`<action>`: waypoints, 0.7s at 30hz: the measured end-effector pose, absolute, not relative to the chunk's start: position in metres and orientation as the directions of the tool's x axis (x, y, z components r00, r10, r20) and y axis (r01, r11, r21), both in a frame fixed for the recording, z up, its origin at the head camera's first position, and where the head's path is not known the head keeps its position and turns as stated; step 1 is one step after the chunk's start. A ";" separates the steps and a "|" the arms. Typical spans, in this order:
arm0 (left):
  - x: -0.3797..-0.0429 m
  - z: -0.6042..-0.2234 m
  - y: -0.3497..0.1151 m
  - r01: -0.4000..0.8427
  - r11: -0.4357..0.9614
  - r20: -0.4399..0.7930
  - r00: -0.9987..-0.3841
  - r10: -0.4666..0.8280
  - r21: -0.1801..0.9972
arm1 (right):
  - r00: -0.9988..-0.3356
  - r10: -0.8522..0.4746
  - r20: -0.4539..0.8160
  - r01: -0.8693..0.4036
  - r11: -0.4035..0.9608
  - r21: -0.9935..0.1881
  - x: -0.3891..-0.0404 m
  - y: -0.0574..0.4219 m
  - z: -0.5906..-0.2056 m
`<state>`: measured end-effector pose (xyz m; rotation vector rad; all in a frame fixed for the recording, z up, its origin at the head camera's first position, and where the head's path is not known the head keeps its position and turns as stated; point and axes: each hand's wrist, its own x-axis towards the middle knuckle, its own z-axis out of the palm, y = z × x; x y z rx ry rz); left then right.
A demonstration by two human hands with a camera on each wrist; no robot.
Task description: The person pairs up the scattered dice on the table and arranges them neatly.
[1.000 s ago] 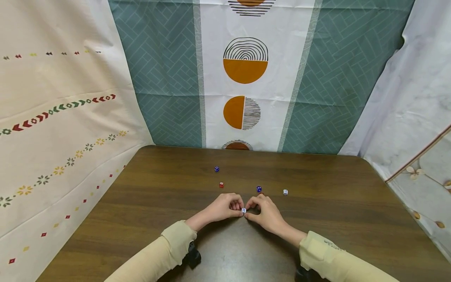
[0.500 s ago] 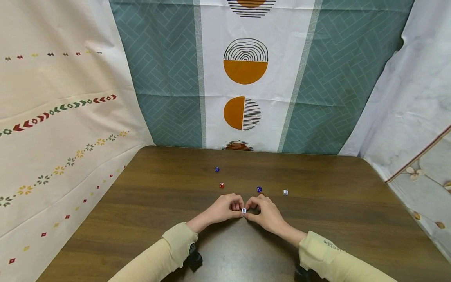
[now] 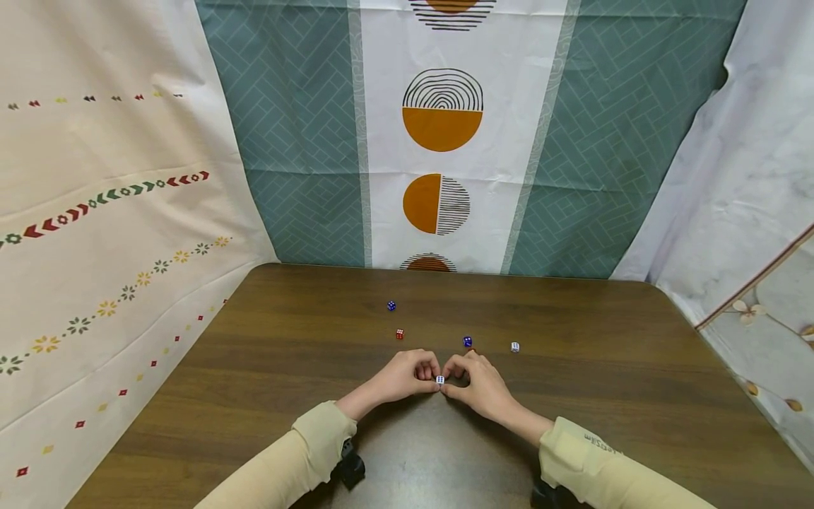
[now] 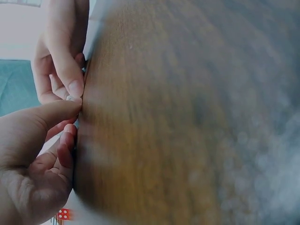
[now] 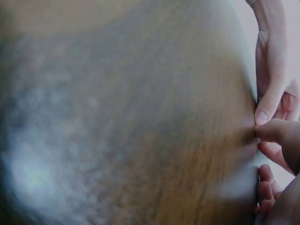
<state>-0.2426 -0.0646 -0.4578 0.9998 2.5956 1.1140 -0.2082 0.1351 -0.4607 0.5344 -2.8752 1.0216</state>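
A white die (image 3: 440, 380) with dark pips sits low at the tabletop, between the fingertips of both hands in the head view. My left hand (image 3: 407, 375) pinches it from the left with thumb and forefinger, the other fingers curled. From the right, my right hand (image 3: 485, 385) grips it the same way. The thumbs almost meet in the left wrist view, where only a pale bit of the die shows between the fingers. Fingers hide it in the right wrist view. Just beyond the right hand lies a blue die (image 3: 467, 341), with a reddish sliver by the knuckles.
Farther back on the brown wooden table (image 3: 286, 339) lie a red die (image 3: 399, 334) and another blue die (image 3: 391, 305). A second white die (image 3: 515, 347) lies right of the hands. Patterned cloths (image 3: 305, 141) hang behind and beside the table.
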 end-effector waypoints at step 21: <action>-0.240 -0.457 -0.062 0.524 0.511 0.130 -0.774 0.620 0.682 | -0.920 -0.336 0.200 -0.386 0.702 -0.599 -0.207 0.138 -0.460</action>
